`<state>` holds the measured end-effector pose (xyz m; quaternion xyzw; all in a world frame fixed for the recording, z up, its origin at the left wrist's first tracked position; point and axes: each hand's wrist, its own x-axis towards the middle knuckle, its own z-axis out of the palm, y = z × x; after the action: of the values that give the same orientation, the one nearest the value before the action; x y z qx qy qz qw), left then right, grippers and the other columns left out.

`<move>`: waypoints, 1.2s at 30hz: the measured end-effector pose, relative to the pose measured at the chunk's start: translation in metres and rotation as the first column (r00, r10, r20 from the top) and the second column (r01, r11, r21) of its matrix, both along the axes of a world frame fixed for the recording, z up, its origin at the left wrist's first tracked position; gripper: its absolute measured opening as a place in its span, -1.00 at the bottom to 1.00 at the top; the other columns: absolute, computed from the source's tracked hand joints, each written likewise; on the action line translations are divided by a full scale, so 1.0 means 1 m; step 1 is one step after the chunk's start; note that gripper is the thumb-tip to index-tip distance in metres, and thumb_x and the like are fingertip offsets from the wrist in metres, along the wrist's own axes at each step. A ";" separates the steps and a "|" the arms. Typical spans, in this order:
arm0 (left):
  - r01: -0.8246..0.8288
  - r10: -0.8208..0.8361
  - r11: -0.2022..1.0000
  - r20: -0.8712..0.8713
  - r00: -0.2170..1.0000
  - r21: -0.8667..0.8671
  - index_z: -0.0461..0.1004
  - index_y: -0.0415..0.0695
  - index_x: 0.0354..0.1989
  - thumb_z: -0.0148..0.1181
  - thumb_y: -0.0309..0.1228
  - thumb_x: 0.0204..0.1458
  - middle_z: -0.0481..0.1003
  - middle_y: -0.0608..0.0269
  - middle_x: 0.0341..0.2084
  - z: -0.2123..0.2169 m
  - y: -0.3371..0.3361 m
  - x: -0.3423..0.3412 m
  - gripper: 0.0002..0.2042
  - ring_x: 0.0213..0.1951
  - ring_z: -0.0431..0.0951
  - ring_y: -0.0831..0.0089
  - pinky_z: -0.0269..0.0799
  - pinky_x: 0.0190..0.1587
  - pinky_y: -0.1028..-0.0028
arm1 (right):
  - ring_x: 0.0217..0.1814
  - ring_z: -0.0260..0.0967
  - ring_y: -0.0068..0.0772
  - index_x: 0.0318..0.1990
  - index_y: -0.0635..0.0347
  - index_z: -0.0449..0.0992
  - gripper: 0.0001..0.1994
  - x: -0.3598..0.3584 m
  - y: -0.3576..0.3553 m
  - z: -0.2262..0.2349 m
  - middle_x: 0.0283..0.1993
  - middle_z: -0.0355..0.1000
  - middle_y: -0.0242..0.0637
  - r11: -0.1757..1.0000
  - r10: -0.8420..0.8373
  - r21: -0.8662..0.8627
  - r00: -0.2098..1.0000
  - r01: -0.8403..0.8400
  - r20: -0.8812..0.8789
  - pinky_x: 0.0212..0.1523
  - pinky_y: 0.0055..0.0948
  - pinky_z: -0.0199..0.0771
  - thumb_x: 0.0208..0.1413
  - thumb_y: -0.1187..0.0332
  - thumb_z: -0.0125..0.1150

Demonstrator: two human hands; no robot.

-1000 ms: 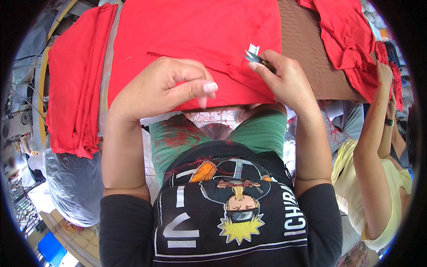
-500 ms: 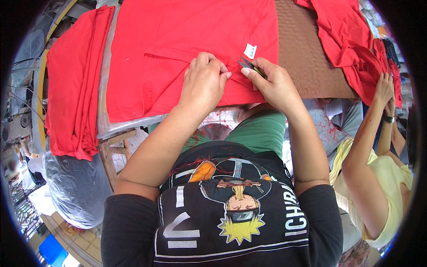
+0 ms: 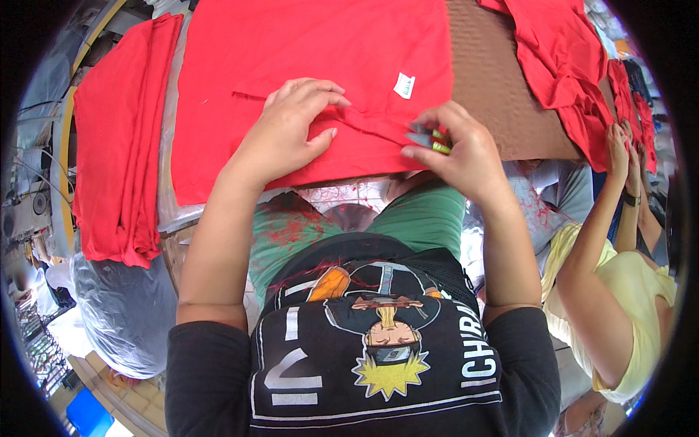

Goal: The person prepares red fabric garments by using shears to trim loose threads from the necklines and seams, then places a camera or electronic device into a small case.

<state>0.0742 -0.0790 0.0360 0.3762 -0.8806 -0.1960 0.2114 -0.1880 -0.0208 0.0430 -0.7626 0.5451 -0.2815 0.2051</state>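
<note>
Seen from above, nearest is the wearer's black cotton T-shirt (image 3: 437, 364) with a yellow-haired cartoon print. Beyond it are green trousers (image 3: 426, 211), with loose red threads (image 3: 291, 227) scattered over the lap; the legs are tucked under the table edge, which seems to bring the work within easy reach.

Over the table, the bare left hand (image 3: 291, 135) is palm-down, thumb and fingers spread apart with nothing between them; whether it touches the cloth cannot be told. The right hand (image 3: 466, 149) is closed around small grey-bladed snips with yellow-green handles (image 3: 439, 143), blades pointing left toward the cloth, probably so they can be used without changing grip. Blur hides whether the blades are parted.

Under both hands lies a large bright red fabric piece (image 3: 291, 44), spread mostly flat, likely to leave its surface easy to see. A raised fold (image 3: 364, 125) crosses it between the hands, and a small white fabric label (image 3: 404, 85) lies just beyond the snips.

To the right, a brown textured table cover (image 3: 491, 109) shows, perhaps as padding. At far left, folded red cloth (image 3: 120, 131) is layered lengthwise, seemingly to keep it orderly. At far right, a co-worker's hand (image 3: 617, 153) touches another, crumpled red cloth (image 3: 561, 65).
</note>
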 end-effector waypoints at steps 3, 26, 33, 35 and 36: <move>-0.038 0.042 0.997 0.064 0.997 -0.066 0.48 -0.07 -0.12 0.19 -0.48 -0.07 0.44 0.23 -0.03 -0.014 -0.005 -0.005 -0.72 0.10 0.34 0.17 0.18 0.19 0.24 | -0.31 0.50 -0.20 -0.26 0.14 0.53 -0.72 0.004 0.009 0.000 -0.26 0.42 -0.25 0.998 -0.041 0.042 0.995 0.045 -0.091 -0.30 -0.29 0.52 -0.20 0.38 0.40; -0.223 0.184 0.954 -0.193 0.964 -0.202 0.57 -0.12 -0.21 0.27 -0.39 -0.01 0.52 0.15 -0.15 0.003 -0.019 -0.035 -0.81 -0.09 0.53 0.33 0.44 -0.07 0.39 | -0.42 0.27 -0.74 -0.30 0.32 0.57 -0.78 -0.023 -0.004 -0.024 -0.50 0.44 -0.50 0.878 -0.381 0.444 0.824 0.179 0.420 -0.37 -0.61 0.33 0.12 0.30 0.21; -0.106 0.170 0.973 -0.325 0.930 0.204 0.56 -0.16 -0.11 0.36 -0.37 -0.10 0.47 0.20 -0.10 -0.014 0.018 -0.080 -0.66 -0.20 0.53 0.43 0.47 -0.12 0.46 | -0.44 0.26 -0.75 -0.30 0.31 0.58 -0.79 -0.022 -0.005 -0.024 -0.50 0.44 -0.51 0.876 -0.384 0.453 0.808 0.165 0.447 -0.39 -0.61 0.33 0.12 0.30 0.22; -0.134 0.201 0.965 -0.308 0.930 0.225 0.54 -0.19 -0.09 0.38 -0.37 -0.12 0.44 0.21 -0.09 -0.018 0.019 -0.086 -0.62 -0.29 0.50 0.47 0.47 -0.19 0.49 | -0.44 0.26 -0.74 -0.30 0.30 0.58 -0.79 -0.021 -0.005 -0.025 -0.50 0.43 -0.51 0.886 -0.375 0.433 0.802 0.163 0.465 -0.39 -0.61 0.33 0.12 0.30 0.22; -0.152 0.210 0.965 -0.288 0.934 0.213 0.55 -0.19 -0.10 0.38 -0.37 -0.12 0.44 0.21 -0.10 -0.018 0.019 -0.089 -0.64 -0.29 0.50 0.47 0.47 -0.20 0.50 | -0.44 0.26 -0.74 -0.29 0.30 0.58 -0.79 -0.020 -0.005 -0.025 -0.50 0.43 -0.51 0.887 -0.375 0.432 0.805 0.166 0.461 -0.39 -0.61 0.33 0.12 0.30 0.22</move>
<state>-0.0146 -0.0602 0.0176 0.4389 -0.7759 -0.3138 0.3270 -0.2083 -0.0253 0.0184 -0.5141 0.6146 -0.4000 0.4449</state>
